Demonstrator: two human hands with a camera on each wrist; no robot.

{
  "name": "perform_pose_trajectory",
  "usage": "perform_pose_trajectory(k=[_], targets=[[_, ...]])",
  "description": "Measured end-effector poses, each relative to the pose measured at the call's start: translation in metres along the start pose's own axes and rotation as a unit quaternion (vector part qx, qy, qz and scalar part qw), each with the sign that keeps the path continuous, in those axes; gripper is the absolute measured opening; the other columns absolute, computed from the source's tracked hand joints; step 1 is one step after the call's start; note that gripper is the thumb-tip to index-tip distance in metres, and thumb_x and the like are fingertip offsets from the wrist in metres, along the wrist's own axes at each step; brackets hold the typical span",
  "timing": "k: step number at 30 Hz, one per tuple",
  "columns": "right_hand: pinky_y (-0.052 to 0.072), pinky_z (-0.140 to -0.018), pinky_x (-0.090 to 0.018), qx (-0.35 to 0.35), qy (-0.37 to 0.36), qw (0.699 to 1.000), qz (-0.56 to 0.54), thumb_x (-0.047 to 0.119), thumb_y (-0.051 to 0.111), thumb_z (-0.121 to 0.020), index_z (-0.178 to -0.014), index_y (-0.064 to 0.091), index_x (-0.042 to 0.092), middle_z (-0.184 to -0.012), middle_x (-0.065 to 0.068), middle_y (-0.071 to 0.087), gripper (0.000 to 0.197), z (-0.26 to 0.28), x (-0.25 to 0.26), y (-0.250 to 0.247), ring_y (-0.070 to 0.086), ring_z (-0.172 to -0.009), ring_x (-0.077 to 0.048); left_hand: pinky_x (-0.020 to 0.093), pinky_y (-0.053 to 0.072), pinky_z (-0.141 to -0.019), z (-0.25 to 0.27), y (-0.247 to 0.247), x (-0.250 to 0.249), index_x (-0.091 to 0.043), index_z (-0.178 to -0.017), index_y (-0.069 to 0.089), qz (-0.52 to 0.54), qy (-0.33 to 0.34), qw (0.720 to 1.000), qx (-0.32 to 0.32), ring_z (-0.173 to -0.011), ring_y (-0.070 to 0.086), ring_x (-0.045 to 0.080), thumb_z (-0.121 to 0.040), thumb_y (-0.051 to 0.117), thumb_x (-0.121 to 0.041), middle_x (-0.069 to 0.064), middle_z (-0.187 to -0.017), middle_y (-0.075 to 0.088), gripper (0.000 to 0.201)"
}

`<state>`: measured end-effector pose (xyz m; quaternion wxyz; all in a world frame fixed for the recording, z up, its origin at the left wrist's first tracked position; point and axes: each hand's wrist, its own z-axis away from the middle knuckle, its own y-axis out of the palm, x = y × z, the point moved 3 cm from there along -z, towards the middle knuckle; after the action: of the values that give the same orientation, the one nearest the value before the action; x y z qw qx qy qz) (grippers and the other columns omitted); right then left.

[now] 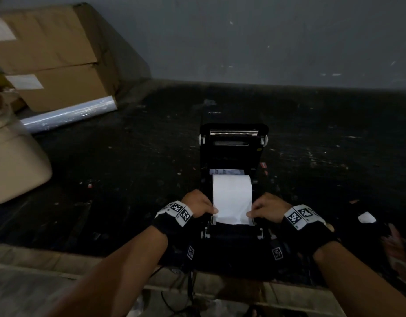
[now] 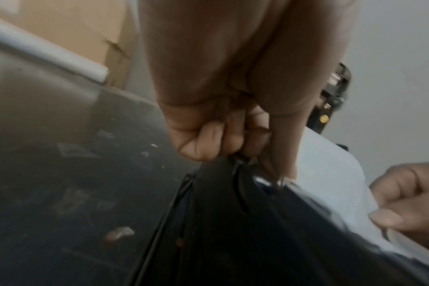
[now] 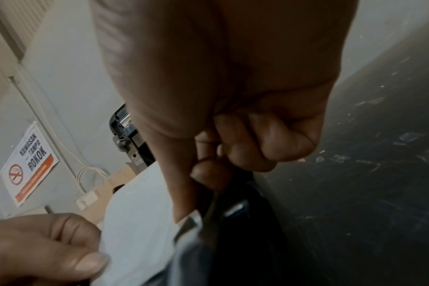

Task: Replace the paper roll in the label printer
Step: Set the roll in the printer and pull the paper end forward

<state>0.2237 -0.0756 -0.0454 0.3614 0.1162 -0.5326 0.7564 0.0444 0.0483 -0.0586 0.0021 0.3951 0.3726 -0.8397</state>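
Note:
A black label printer (image 1: 234,147) stands on the dark table with its lid raised. A white paper roll (image 1: 231,186) sits in its bay, and a loose strip of paper (image 1: 231,212) runs from it toward the front slot. My left hand (image 1: 214,210) pinches the strip's left edge, fingers curled beside the printer wall (image 2: 233,232). My right hand (image 1: 250,213) pinches the right edge. In the right wrist view the strip (image 3: 140,212) lies under the left thumb (image 3: 91,265). In the left wrist view the right thumb (image 2: 387,216) lies on the paper (image 2: 331,174).
Cardboard boxes (image 1: 49,60) and a roll of clear film (image 1: 69,115) lie at the back left, with a beige container (image 1: 12,161) near them. A white scrap (image 1: 366,218) lies right of the printer. Cables (image 1: 188,289) hang over the table's front edge.

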Motion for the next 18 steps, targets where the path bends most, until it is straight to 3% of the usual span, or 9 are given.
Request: perform_pose_trajectory(k=[3, 6, 9, 11, 12, 14, 16, 18], targets=[[0.038, -0.058, -0.014, -0.009, 0.006, 1.000, -0.011, 0.031, 0.068, -0.079, -0.063, 0.071, 0.023, -0.059, 0.013, 0.058, 0.018, 0.0004, -0.0016, 0.0008, 0.051, -0.060, -0.001, 0.020, 0.045, -0.082, -0.0007, -0.0006, 0.0001, -0.003, -0.098, 0.073, -0.016, -0.014, 1.000, 0.015, -0.104, 0.063, 0.022, -0.077, 0.073, -0.025, 0.011, -0.111, 0.071, 0.031], [0.037, -0.059, -0.011, -0.010, 0.006, 1.000, 0.001, 0.029, 0.065, -0.083, -0.086, 0.074, 0.011, -0.076, 0.004, 0.061, 0.021, 0.0016, -0.0020, 0.0039, 0.054, -0.074, -0.008, 0.023, 0.046, -0.084, -0.0026, -0.0019, -0.0013, -0.003, -0.098, 0.073, -0.026, -0.022, 0.999, 0.030, -0.101, 0.063, 0.022, -0.075, 0.074, -0.026, 0.011, -0.111, 0.070, 0.031], [0.034, -0.059, -0.008, 0.015, 0.011, 1.000, 0.019, 0.029, 0.063, -0.084, -0.091, 0.073, 0.008, -0.081, 0.002, 0.059, 0.024, 0.0017, 0.0003, 0.0044, 0.053, -0.081, -0.011, 0.023, 0.048, -0.077, -0.0023, -0.0007, -0.0025, -0.003, -0.096, 0.073, -0.020, -0.021, 0.999, 0.030, -0.091, 0.063, 0.018, -0.074, 0.076, -0.026, 0.010, -0.103, 0.072, 0.032], [0.034, -0.058, -0.007, 0.017, 0.018, 1.000, 0.013, 0.029, 0.064, -0.083, -0.085, 0.075, 0.012, -0.075, 0.005, 0.059, 0.021, 0.0006, 0.0005, 0.0029, 0.053, -0.077, -0.009, 0.022, 0.048, -0.079, -0.0024, 0.0008, -0.0012, -0.002, -0.097, 0.072, -0.005, -0.024, 0.999, 0.022, -0.094, 0.063, 0.017, -0.074, 0.075, -0.026, 0.010, -0.105, 0.071, 0.033], [0.034, -0.056, -0.007, 0.010, 0.021, 1.000, 0.005, 0.030, 0.065, -0.082, -0.075, 0.074, 0.019, -0.067, 0.010, 0.058, 0.016, 0.0003, -0.0002, 0.0021, 0.052, -0.070, -0.006, 0.023, 0.047, -0.083, -0.0025, 0.0013, -0.0010, -0.002, -0.098, 0.072, -0.007, -0.025, 1.000, 0.018, -0.099, 0.063, 0.020, -0.075, 0.075, -0.025, 0.010, -0.108, 0.071, 0.032], [0.034, -0.053, -0.009, -0.017, 0.018, 1.000, -0.016, 0.032, 0.067, -0.080, -0.053, 0.062, 0.033, -0.052, 0.018, 0.055, 0.028, 0.0009, -0.0020, 0.0019, 0.049, -0.058, 0.001, 0.022, 0.045, -0.083, -0.0030, 0.0023, -0.0018, -0.001, -0.098, 0.072, -0.022, -0.027, 0.999, 0.018, -0.103, 0.063, 0.023, -0.076, 0.074, -0.023, 0.012, -0.111, 0.070, 0.031], [0.033, -0.055, -0.009, -0.028, 0.021, 0.999, -0.015, 0.032, 0.066, -0.081, -0.053, 0.057, 0.037, -0.057, 0.019, 0.054, 0.030, 0.0013, -0.0041, 0.0046, 0.050, -0.063, -0.001, 0.023, 0.045, -0.079, -0.0029, 0.0018, -0.0035, -0.002, -0.096, 0.072, -0.032, -0.032, 0.999, 0.023, -0.099, 0.064, 0.024, -0.075, 0.074, -0.024, 0.013, -0.109, 0.070, 0.031], [0.035, -0.059, -0.013, -0.009, 0.032, 0.999, 0.000, 0.031, 0.064, -0.083, -0.065, 0.067, 0.028, -0.069, 0.012, 0.056, 0.018, 0.0017, -0.0030, 0.0057, 0.052, -0.075, -0.008, 0.023, 0.045, -0.079, -0.0032, 0.0014, -0.0041, -0.002, -0.096, 0.073, -0.035, -0.029, 0.999, 0.023, -0.098, 0.064, 0.024, -0.074, 0.075, -0.024, 0.013, -0.108, 0.071, 0.031]])
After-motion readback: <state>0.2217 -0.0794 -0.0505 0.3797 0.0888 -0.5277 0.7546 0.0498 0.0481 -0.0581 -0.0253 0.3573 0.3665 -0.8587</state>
